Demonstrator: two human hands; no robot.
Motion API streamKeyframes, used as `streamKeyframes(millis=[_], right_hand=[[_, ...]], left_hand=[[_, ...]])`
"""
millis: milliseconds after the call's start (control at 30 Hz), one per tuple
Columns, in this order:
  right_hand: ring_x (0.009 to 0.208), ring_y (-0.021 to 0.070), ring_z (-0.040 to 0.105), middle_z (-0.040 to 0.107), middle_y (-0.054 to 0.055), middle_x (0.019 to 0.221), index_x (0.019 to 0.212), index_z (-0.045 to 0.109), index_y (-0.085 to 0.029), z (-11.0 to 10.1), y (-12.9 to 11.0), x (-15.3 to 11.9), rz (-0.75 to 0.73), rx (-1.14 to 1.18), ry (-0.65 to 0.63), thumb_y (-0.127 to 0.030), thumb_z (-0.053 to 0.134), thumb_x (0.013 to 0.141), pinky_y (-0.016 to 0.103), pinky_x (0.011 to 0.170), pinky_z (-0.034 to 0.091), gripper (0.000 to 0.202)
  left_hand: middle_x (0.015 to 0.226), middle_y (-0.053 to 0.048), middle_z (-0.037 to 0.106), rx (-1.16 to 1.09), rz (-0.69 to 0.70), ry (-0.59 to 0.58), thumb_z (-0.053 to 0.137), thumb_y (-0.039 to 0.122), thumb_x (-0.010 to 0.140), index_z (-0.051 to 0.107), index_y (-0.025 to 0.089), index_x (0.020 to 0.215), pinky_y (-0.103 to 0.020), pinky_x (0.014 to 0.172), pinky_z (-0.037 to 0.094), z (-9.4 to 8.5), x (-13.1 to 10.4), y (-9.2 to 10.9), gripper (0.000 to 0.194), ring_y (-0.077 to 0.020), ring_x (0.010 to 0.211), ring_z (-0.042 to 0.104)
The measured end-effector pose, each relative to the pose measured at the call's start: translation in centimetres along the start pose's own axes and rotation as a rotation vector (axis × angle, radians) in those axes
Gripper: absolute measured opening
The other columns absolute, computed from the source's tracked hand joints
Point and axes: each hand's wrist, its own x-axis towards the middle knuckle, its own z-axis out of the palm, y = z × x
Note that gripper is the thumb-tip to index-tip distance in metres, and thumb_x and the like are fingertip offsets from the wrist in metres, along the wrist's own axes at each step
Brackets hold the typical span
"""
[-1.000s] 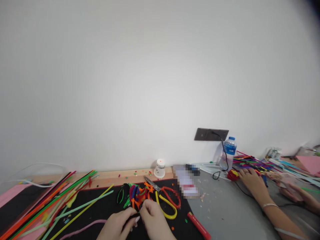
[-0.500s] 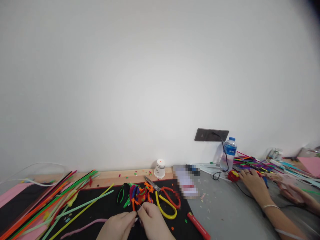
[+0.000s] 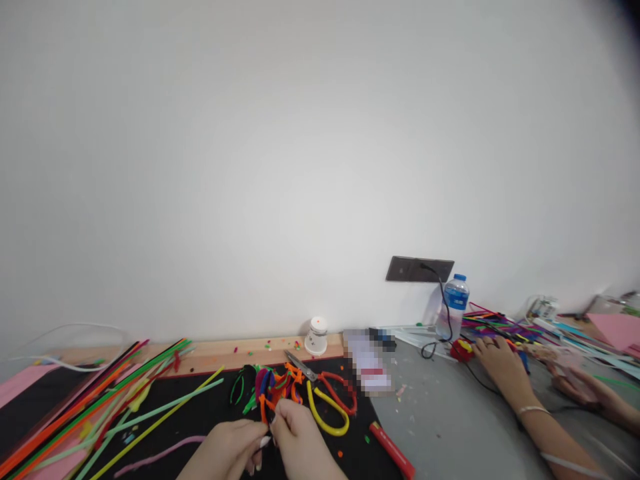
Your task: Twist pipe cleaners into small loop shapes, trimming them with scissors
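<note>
We have both hands close together over the black mat (image 3: 195, 403), low in the view. Our left hand (image 3: 227, 448) has its fingertips pinching the lower end of a short orange strip (image 3: 263, 409), which rises from that grip toward a bundle of coloured fuzzy sticks (image 3: 275, 382) just beyond our fingers. Our right hand (image 3: 303, 437) sits beside it, thumb and fingers drawn together near the same strip; we cannot tell what its grip holds, since the fingers hide it.

The scissors (image 3: 309, 375) lie to the right of the bundle, yellow and red handles toward us, and the white cup (image 3: 316, 339) stands behind them. A purple strip (image 3: 160, 456) lies left of our left hand. To our right, a red tube (image 3: 393, 450) lies where the mat meets the grey bench (image 3: 430, 413), and farther along is a co-worker's hand (image 3: 497, 363).
</note>
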Motion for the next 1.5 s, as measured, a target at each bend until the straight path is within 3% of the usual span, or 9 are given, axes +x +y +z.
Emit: streamKeyframes(millis=[200,400,600,733,833,900,1100,1267,1500], right_hand=[[0.055,0.0092,0.036,0.035,-0.005,0.055,0.058,0.032,-0.019,-0.5,-0.7,-0.2,-0.055,-0.018,-0.012,-0.011,0.037,0.080,0.018,0.049,0.027,0.024],[0.055,0.0096,0.035,0.034,-0.005,0.058,0.062,0.032,-0.019,-0.6,-1.3,-0.7,-0.164,-0.098,0.049,-0.015,0.035,0.083,0.019,0.051,0.028,0.023],[0.060,0.0119,0.042,0.042,-0.001,0.065,0.069,0.039,-0.020,-1.1,-2.6,-1.8,-0.386,-0.274,0.092,-0.013,0.033,0.084,0.021,0.056,0.032,0.017],[0.063,0.0130,0.043,0.045,0.000,0.067,0.068,0.043,-0.019,-1.6,-2.7,-1.5,-0.558,-0.281,0.028,-0.016,0.034,0.083,0.022,0.058,0.034,0.018],[0.056,0.0108,0.038,0.039,-0.002,0.060,0.062,0.041,-0.019,-1.6,-2.1,-0.8,-0.404,-0.171,0.045,-0.020,0.034,0.085,0.022,0.053,0.030,0.024],[0.050,0.0090,0.034,0.035,-0.004,0.054,0.057,0.038,-0.018,-1.3,-1.7,-0.4,-0.200,-0.031,0.043,-0.025,0.036,0.086,0.021,0.048,0.027,0.029],[0.030,0.0045,0.019,0.030,-0.009,0.038,0.057,0.038,-0.020,-0.2,-1.0,0.1,0.445,0.441,-0.077,-0.033,0.033,0.082,0.016,0.031,0.013,0.029],[0.028,0.0025,0.019,0.031,-0.011,0.038,0.060,0.039,-0.019,-0.2,-0.9,0.0,0.521,0.487,-0.102,-0.024,0.039,0.075,0.012,0.030,0.013,0.016],[0.027,0.0026,0.022,0.035,-0.010,0.041,0.059,0.041,-0.019,-0.2,-0.1,0.1,0.488,0.389,-0.109,-0.018,0.040,0.070,0.013,0.028,0.014,0.011]], left_hand=[[0.052,0.001,0.060,-0.201,-0.096,-0.043,0.038,0.033,0.087,0.059,0.018,0.056,-0.016,0.055,0.038,-0.5,0.2,0.9,0.041,-0.0115,0.052,0.057],[0.041,0.003,0.050,-0.787,-0.289,-0.022,0.048,0.055,0.076,0.052,0.015,0.051,-0.018,0.043,0.033,0.8,0.6,0.8,0.047,-0.0090,0.039,0.044],[0.032,0.011,0.035,-1.355,-0.433,-0.028,0.068,0.050,0.062,0.047,0.016,0.053,-0.016,0.034,0.018,1.8,0.0,1.7,0.041,-0.0010,0.027,0.019],[0.031,0.013,0.028,-1.475,-0.457,-0.066,0.071,0.051,0.057,0.045,0.017,0.051,-0.016,0.031,0.015,2.1,-0.1,2.0,0.043,-0.0001,0.026,0.012],[0.035,0.009,0.038,-1.241,-0.400,0.051,0.064,0.053,0.064,0.048,0.017,0.054,-0.016,0.035,0.023,1.7,0.2,1.8,0.041,-0.0028,0.029,0.025],[0.041,0.003,0.050,-0.872,-0.290,0.066,0.055,0.050,0.074,0.053,0.016,0.054,-0.019,0.042,0.032,1.1,0.4,1.5,0.040,-0.0076,0.036,0.042],[0.072,-0.004,0.065,0.065,0.057,0.174,0.043,0.014,0.081,0.064,0.023,0.083,-0.022,0.062,0.040,0.5,-0.2,-0.8,0.023,-0.0172,0.066,0.058],[0.072,-0.007,0.066,0.412,0.175,0.179,0.042,0.007,0.077,0.063,0.020,0.089,-0.026,0.062,0.042,1.6,-0.4,-2.3,0.028,-0.0198,0.064,0.058],[0.067,-0.005,0.065,0.565,0.270,0.155,0.037,0.005,0.077,0.062,0.017,0.084,-0.025,0.056,0.044,1.2,-0.4,-1.5,0.028,-0.0187,0.059,0.059]])
